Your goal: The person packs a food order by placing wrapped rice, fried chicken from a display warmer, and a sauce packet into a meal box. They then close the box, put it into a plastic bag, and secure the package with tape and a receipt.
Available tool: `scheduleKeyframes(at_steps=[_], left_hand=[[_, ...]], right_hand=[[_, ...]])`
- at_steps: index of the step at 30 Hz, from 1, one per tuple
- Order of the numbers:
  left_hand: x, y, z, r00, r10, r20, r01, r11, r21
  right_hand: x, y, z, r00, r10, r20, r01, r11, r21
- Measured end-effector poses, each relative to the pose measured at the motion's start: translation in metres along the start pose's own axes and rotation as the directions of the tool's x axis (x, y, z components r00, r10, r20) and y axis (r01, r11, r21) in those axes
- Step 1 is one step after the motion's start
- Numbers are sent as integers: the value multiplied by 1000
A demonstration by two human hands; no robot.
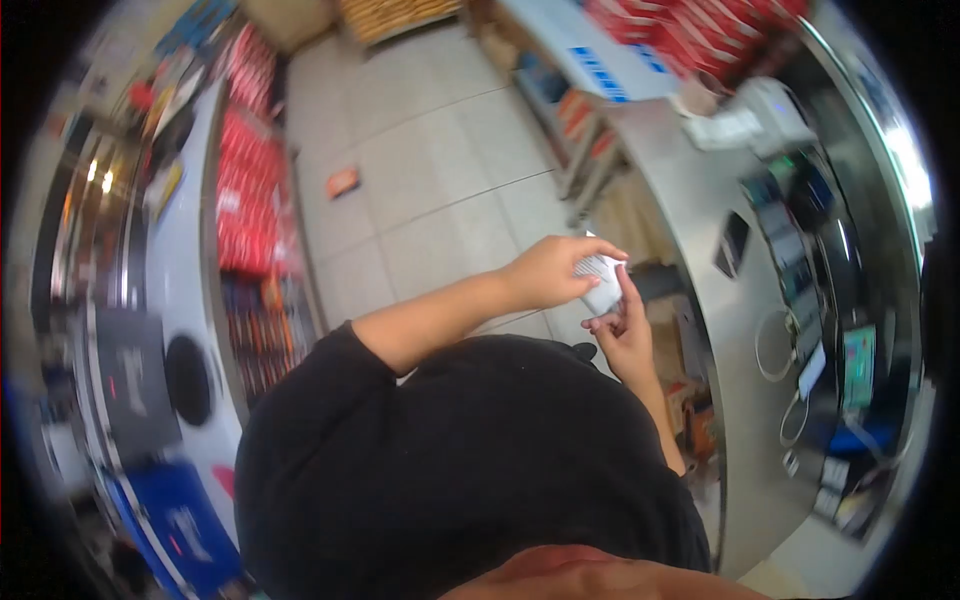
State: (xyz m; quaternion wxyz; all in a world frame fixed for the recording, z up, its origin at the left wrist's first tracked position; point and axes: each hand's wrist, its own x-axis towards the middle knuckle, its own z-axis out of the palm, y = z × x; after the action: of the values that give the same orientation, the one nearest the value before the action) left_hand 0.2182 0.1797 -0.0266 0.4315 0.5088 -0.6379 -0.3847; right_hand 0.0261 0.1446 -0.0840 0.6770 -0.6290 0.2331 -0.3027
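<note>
Both of my hands are in front of my body, beside the edge of the steel counter [688,210]. Between them is a small white item with fine dark print [603,288], which looks like folded paper, though blur hides its exact kind. My left hand [556,272] grips it from the left and above, thumb and fingers closed around its upper part. My right hand [628,338] holds its lower right side, with the fingertips against it. A black phone [733,245] lies on the counter to the right of my hands.
A small orange box [342,182] lies on the tiled floor [430,160]. Red packages [250,190] fill the shelf under the left counter. On the right counter are a white machine [770,115], a coiled white cable [773,345] and a lit screen [859,368]. A stool [587,140] stands beside it.
</note>
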Motion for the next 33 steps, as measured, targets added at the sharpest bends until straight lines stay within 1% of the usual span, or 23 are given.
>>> scheduleKeyframes(at_steps=[3, 5, 7, 8, 9, 10, 11, 12, 13, 14, 15, 16, 18, 19, 21, 22, 23, 25, 26, 28, 29, 31, 33], left_hand=[[-79, -32, -54, 952, -208, -223, 209, 978, -19], [-120, -60, -78, 866, -267, -424, 268, 962, -57], [-145, -76, -99, 804, -311, -506, 337, 941, -43], [-157, -90, -114, 749, -334, -572, 387, 922, -32], [-171, -109, -130, 743, -336, -579, 388, 921, -37], [-185, -137, -147, 716, -349, -605, 490, 868, 79], [-194, -170, -167, 700, -347, -624, 569, 799, 194], [-213, -211, -179, 643, -460, -612, 671, 724, 160], [-244, -262, -184, 617, -470, -631, 700, 694, 167], [-280, -305, -180, 528, -551, -646, 822, 522, 227], [-323, -338, -173, 253, -779, -574, 956, 294, 21], [-368, -364, -171, 129, -857, -499, 988, 155, -10], [-436, -373, -172, -99, -933, -346, 995, -85, -55], [-454, -366, -180, -180, -941, -288, 983, -158, -96], [-478, -345, -192, -306, -934, -185, 940, -266, -214], [-482, -337, -201, -341, -925, -167, 917, -288, -277], [-485, -332, -207, -370, -917, -149, 890, -304, -341], [-487, -328, -214, -396, -905, -155, 839, -288, -462], [-477, -329, -224, -393, -904, -172, 823, -262, -505], [-456, -338, -250, -378, -904, -199, 789, -202, -580], [-443, -348, -268, -360, -908, -215, 780, -167, -603], [-418, -377, -311, -308, -921, -239, 782, -102, -614], [-399, -417, -356, -252, -935, -252, 820, -68, -569]], right_hand=[[13, 43, 41, 905, 390, 170, -271, 836, -477], [14, 134, 29, 805, 462, 373, 15, 612, -790], [-8, 226, -9, 595, 680, 429, 32, 513, -858], [-1, 234, -12, 590, 681, 434, 41, 511, -858], [8, 237, -11, 549, 744, 381, -281, 594, -754], [20, 242, -10, 490, 802, 342, -574, 592, -565], [30, 246, -10, 503, 800, 327, -573, 592, -567], [40, 250, -11, 338, 900, 276, -652, 435, -621], [60, 253, -10, 173, 961, 216, -706, 274, -654], [97, 217, 14, -37, 983, 178, -694, 102, -713], [118, 246, 9, -121, 973, 194, -690, 58, -722], [147, 258, 18, -145, 970, 196, -632, 62, -772], [225, 247, 56, -91, 980, 175, -511, 105, -853], [268, 270, 66, 84, 982, 172, -268, 188, -945], [330, 313, 89, 314, 947, 74, 66, 56, -996], [368, 322, 102, 397, 916, -49, 140, -113, -984], [410, 340, 114, 385, 923, -10, 220, -103, -970], [500, 356, 159, 346, 938, 33, 340, -93, -936], [545, 404, 172, 371, 913, 170, 447, -16, -894], [636, 413, 247, 473, 844, 252, 476, -4, -879], [670, 407, 293, 622, 746, 238, 388, -30, -921], [721, 391, 392, 726, 606, 325, 308, 136, -942], [759, 444, 474, 706, 603, 372, 311, 208, -927]])
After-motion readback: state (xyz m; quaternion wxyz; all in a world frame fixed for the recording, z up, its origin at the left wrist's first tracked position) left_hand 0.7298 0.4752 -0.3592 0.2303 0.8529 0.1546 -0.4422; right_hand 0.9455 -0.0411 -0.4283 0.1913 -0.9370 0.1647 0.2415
